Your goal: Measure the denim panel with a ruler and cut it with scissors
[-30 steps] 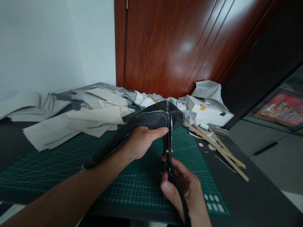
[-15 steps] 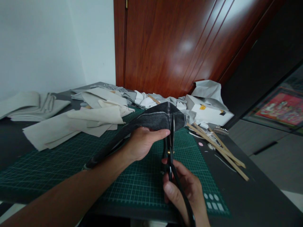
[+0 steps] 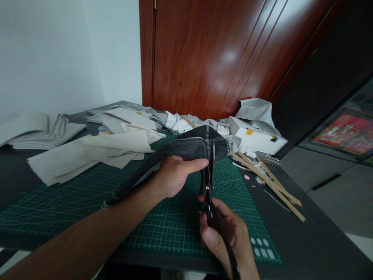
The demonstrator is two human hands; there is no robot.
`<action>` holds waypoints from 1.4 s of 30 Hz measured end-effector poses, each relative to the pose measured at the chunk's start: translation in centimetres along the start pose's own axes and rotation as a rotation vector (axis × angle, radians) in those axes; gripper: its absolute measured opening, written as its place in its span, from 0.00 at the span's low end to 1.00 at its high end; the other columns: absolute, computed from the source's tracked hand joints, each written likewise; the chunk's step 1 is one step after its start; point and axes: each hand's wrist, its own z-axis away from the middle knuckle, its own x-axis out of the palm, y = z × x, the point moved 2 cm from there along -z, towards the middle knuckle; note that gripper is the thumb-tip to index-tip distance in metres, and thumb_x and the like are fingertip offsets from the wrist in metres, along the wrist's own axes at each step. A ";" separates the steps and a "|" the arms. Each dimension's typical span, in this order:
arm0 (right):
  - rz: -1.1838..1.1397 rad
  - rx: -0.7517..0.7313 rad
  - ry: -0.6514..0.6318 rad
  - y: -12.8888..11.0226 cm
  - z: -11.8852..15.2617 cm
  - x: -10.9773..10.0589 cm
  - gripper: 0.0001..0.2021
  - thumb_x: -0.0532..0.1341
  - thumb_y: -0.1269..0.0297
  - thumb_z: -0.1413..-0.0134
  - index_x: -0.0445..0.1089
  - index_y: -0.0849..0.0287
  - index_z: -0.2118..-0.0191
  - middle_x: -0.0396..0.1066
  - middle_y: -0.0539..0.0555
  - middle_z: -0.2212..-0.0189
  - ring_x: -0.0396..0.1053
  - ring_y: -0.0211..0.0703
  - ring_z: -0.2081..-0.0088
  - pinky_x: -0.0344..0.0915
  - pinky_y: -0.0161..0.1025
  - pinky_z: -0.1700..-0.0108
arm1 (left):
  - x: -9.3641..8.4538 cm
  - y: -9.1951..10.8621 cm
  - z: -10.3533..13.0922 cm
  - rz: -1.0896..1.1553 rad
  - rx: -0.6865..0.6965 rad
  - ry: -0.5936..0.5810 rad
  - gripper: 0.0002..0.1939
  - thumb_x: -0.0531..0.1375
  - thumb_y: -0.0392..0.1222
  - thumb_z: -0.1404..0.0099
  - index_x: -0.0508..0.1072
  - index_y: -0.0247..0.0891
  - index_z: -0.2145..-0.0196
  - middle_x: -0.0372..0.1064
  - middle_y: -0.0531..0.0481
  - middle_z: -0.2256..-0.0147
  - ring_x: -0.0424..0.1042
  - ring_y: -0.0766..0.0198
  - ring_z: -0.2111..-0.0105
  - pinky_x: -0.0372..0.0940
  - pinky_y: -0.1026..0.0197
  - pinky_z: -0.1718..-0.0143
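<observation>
Black denim fabric with pale seam stitching is held up over the green cutting mat. My left hand grips its lower edge, thumb on top and pointing at the blades; the other fingers are hidden beneath the cloth. In my right hand are black-handled scissors with a brass-coloured pivot screw, pointing away from me. Their blades lie at the denim just right of the vertical seam, close to my left thumb tip. The denim trails down to the left, partly behind my left forearm.
Cream cloth pieces and a folded cloth stack lie at the left. Pale scraps line the back by the wooden door. A white box and thin wooden sticks are on the right.
Almost nothing differs. Both hands, the scissors and the denim keep nearly the same position; the whole view has shifted very slightly.
</observation>
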 end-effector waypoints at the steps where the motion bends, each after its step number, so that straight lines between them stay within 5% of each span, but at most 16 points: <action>1: 0.002 0.001 -0.007 0.0 0.0 0.0 0.38 0.79 0.41 0.61 0.76 0.59 0.46 0.65 0.47 0.74 0.56 0.37 0.74 0.53 0.37 0.72 | 0.1 0.0 0.0 0.004 0.003 -0.004 0.11 0.73 0.33 0.46 0.83 0.39 0.63 0.84 0.49 0.61 0.81 0.58 0.55 0.68 0.51 0.41; 25: 0.053 -0.028 -0.011 -0.5 -0.6 -0.3 0.34 0.78 0.42 0.58 0.78 0.57 0.48 0.68 0.50 0.70 0.63 0.42 0.69 0.61 0.37 0.68 | 0.2 0.3 0.3 -0.039 -0.041 0.004 0.10 0.73 0.36 0.46 0.83 0.39 0.64 0.84 0.47 0.63 0.80 0.51 0.53 0.67 0.45 0.40; 42: 0.035 -0.052 -0.051 -1.0 -1.2 -0.1 0.29 0.76 0.43 0.53 0.76 0.56 0.50 0.64 0.48 0.72 0.56 0.40 0.71 0.53 0.38 0.70 | -0.5 -0.3 0.0 -0.112 -0.069 -0.005 0.06 0.73 0.40 0.44 0.83 0.37 0.69 0.83 0.47 0.65 0.80 0.52 0.58 0.68 0.47 0.44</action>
